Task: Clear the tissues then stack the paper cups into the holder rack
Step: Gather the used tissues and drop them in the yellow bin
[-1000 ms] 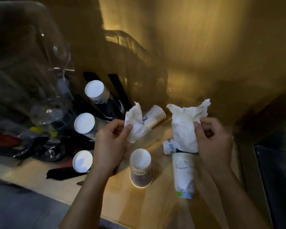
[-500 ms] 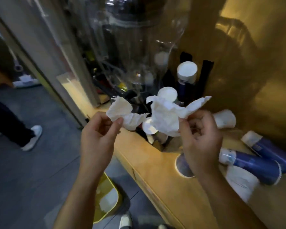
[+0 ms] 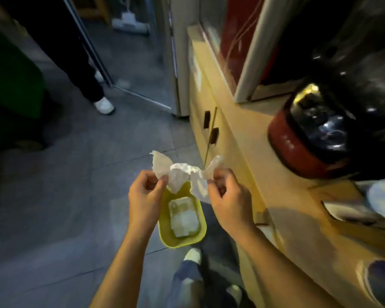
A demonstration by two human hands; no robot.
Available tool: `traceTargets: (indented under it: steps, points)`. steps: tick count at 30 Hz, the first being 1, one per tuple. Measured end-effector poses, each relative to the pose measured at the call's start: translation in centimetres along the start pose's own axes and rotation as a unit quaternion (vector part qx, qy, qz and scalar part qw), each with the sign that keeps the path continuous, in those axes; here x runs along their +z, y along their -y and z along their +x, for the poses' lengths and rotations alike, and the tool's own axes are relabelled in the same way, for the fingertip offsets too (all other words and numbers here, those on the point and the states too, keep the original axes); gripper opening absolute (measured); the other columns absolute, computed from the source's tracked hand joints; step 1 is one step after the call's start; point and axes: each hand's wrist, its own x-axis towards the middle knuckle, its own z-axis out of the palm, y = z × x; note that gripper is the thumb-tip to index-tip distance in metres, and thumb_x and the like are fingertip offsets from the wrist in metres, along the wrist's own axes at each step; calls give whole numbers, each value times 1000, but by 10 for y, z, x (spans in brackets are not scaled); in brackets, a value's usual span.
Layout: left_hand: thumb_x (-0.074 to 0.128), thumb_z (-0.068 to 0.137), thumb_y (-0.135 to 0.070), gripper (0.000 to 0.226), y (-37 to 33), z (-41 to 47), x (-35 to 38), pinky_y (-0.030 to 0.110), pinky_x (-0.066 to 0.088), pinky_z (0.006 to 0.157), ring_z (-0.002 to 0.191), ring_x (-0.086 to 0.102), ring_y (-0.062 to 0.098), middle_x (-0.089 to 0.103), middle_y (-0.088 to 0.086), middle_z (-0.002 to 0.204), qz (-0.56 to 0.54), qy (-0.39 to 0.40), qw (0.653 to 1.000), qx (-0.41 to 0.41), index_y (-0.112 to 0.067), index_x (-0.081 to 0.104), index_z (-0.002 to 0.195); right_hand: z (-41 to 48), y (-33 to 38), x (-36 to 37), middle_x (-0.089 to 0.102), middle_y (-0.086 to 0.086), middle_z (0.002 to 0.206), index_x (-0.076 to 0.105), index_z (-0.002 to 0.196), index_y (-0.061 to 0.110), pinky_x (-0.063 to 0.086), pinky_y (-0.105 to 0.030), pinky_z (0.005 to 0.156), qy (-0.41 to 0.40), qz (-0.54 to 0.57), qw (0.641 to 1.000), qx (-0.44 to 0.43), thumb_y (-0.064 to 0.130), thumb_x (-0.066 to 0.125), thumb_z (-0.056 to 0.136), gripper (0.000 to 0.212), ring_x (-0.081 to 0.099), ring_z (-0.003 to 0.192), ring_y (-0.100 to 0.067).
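A: What have I got in each grip right now?

B: The left hand (image 3: 146, 197) pinches one crumpled tissue (image 3: 161, 166) between thumb and forefinger, and the right hand (image 3: 229, 196) is closed the same way on a second tissue (image 3: 198, 181). The two pieces touch in the middle, so I can't tell exactly where one ends.

A: Why am I holding them out there, off the desk (image 3: 273, 185)?

B: Because the yellow bin (image 3: 165, 227) sits on the floor (image 3: 65, 185) just beside the cabinet front, directly under both hands. Some pale waste (image 3: 183, 216) already lies in its bottom. Holding by fingertips only means a simple release should let both pieces fall straight in.

A: Any risk?

B: Tissue is light and the loose corners stick up, so one could drift past the rim. I'd judge lowering a bit first would help.

A: And the cups?

B: Only blurred pale shapes show at the right edge of the desk; I can't say what they are. The rack isn't in view, so stacking looks not yet begun
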Motion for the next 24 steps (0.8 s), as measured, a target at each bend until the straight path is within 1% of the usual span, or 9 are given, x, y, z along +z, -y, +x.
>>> traceTargets:
  steps: [6,9,11,13,15,17,19,21,24]
  points:
    - [61,86,-8,26,144,35,13,32,42,61,60,49,14,54,-3,61,42,-21,992,-114,-22,52,66,-7,-86,132,68,-17,78,59,92,6,40,-32,57,105,-26,992,64,18,58,87,13,61,69,-35]
    - [61,86,-14,22,226,38,34,16,40,53,62,51,13,57,-6,64,109,-28,982,-153,-25,53,68,-23,-145,191,69,-16,86,59,95,10,48,-37,65,121,-39,986,109,21,55,89,14,62,78,-34]
    - [58,87,-21,11,278,34,48,22,48,60,71,58,18,63,-2,75,189,4,967,-170,-22,57,76,-39,-186,227,69,-16,94,57,97,10,48,-37,69,150,-55,977,141,20,53,89,14,62,86,-35]
    - [53,90,-25,11,326,29,60,36,52,74,84,61,23,66,4,93,331,65,929,-155,-17,61,92,-57,-227,260,68,-16,100,55,98,9,42,-32,68,197,-101,963,151,22,53,89,16,61,90,-34]
    - [44,93,-28,25,368,24,68,38,47,89,100,57,25,63,8,114,472,184,853,-123,-15,57,110,-75,-263,285,66,-13,107,52,105,11,41,-31,70,257,-158,943,144,25,50,90,20,59,96,-31]
    - [40,94,-30,38,395,20,70,38,38,102,118,48,29,51,11,135,545,325,762,-126,-14,47,128,-88,-291,301,60,-11,119,48,115,13,42,-34,83,356,-234,896,123,23,46,91,26,55,106,-30]
    - [41,93,-36,46,406,18,70,40,33,105,125,44,32,46,13,140,569,422,693,-133,-14,41,134,-94,-305,305,53,-11,127,44,124,14,37,-38,94,454,-285,838,106,19,44,89,35,48,116,-30]
    - [39,94,-39,44,401,17,68,41,38,100,120,50,34,52,14,134,574,444,674,-135,-15,44,131,-94,-306,299,51,-13,129,44,125,12,37,-40,96,501,-278,811,118,18,44,89,37,46,118,-33]
    - [38,94,-33,36,368,27,63,42,46,89,111,57,37,59,15,126,553,421,706,-133,-18,49,125,-80,-289,277,53,-16,124,46,119,9,45,-43,89,481,-217,836,152,20,46,90,32,51,110,-36]
